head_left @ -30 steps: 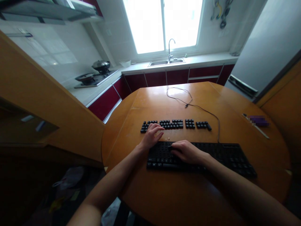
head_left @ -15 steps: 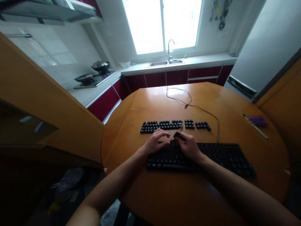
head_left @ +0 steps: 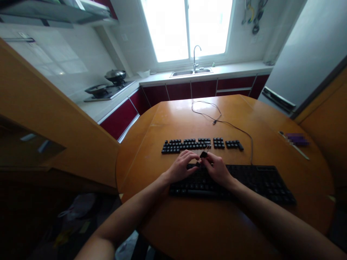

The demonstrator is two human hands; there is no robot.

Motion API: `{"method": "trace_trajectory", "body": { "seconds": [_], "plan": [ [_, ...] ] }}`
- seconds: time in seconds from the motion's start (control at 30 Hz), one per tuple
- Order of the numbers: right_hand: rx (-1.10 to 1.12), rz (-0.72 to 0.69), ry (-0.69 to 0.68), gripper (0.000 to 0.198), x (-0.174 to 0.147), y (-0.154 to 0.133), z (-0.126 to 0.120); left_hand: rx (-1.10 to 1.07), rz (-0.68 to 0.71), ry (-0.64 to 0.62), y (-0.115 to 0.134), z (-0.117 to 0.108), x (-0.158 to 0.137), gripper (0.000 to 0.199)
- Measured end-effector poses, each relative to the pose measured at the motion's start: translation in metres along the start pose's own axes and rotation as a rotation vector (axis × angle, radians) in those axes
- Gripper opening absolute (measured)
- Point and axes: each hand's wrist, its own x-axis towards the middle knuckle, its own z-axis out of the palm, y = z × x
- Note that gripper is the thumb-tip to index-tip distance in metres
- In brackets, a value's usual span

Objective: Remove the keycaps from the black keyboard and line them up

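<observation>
Right hand (head_left: 218, 170) pinching a small dark keycap (head_left: 203, 154) above the keyboard (head_left: 244, 180), left hand (head_left: 181, 168) curled, fingertips apparently on it (view too small). Best steadied, pressed down squarely.

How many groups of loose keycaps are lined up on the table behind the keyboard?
4 groups of keycaps in one row: far left, left of middle, right of middle, far right. One more keycap sits between the hands.
</observation>
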Motion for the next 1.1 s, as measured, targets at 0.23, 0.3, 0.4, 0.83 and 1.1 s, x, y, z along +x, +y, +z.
{"method": "trace_trajectory", "body": {
  "seconds": [0.23,0.3,0.4,0.83,1.1],
  "plan": [
    [-0.029,-0.037,0.017,0.015,0.002,-0.002,-0.002,0.227,0.038,-0.008,0.005,0.001,-0.004,0.024],
    [-0.03,-0.051,0.003,0.015,0.002,-0.004,-0.002,0.208,0.026,-0.005,0.005,0.002,-0.005,0.021],
    [-0.057,-0.058,0.003,0.017,0.001,-0.006,-0.003,0.125,0.015,0.023,0.005,0.005,-0.006,0.019],
    [0.036,0.07,0.042,0.02,0.001,-0.005,-0.002,0.251,-0.338,0.159,-0.051,-0.02,-0.007,0.013],
    [0.045,0.075,0.039,0.021,0.001,-0.002,-0.001,0.335,-0.478,0.045,-0.069,-0.015,-0.015,0.013]
  ]
}}
